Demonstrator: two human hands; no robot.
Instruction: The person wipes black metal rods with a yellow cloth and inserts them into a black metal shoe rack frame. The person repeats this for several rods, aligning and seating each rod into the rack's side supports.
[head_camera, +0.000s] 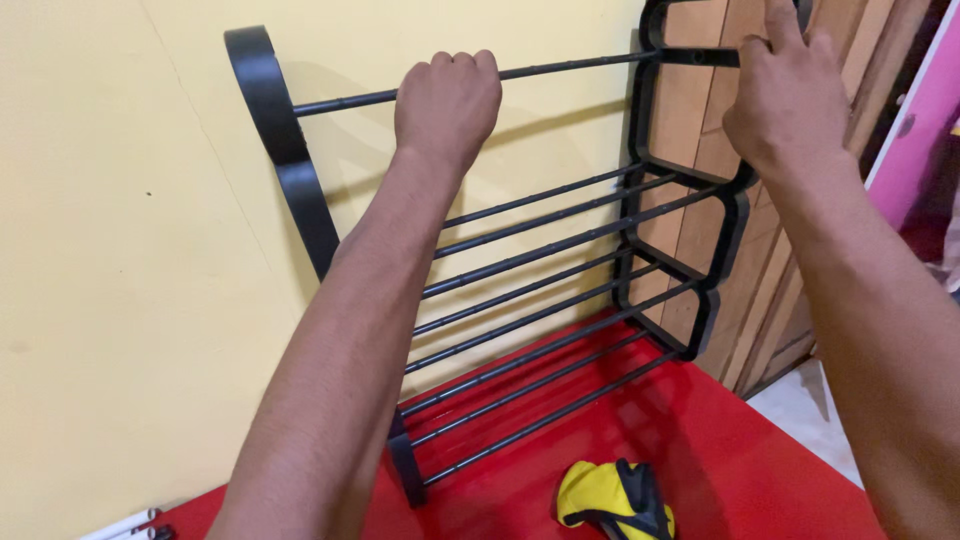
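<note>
Nearest to me, at about six o'clock on the red floor (720, 460), lies a yellow and black cloth (612, 497), crumpled and apart from everything else. At eight o'clock, by the foot of the wall, the ends of some loose rods (140, 525) just show. Past the cloth stands the black rack (560, 300), its feet on the red floor and its back close to the yellow wall (120, 250). Its rails run in pairs from seven o'clock up toward two o'clock, between a left end panel (280, 140) and a right end panel (690, 250). My left hand (447, 100) is at twelve o'clock, curled tight in a full fist around the top rail (570, 67), knuckles up, roughly midway along it. My right hand (790, 95) is at two o'clock, up against the top of the right end panel where the top rail meets it; the fingers are bent and pressed to the frame, one finger pointing upward, though I cannot tell whether they actually close around anything. Behind the right panel, farthest off, stand wooden boards (700, 130), and a pink panel (925, 120) sits at three o'clock.
</note>
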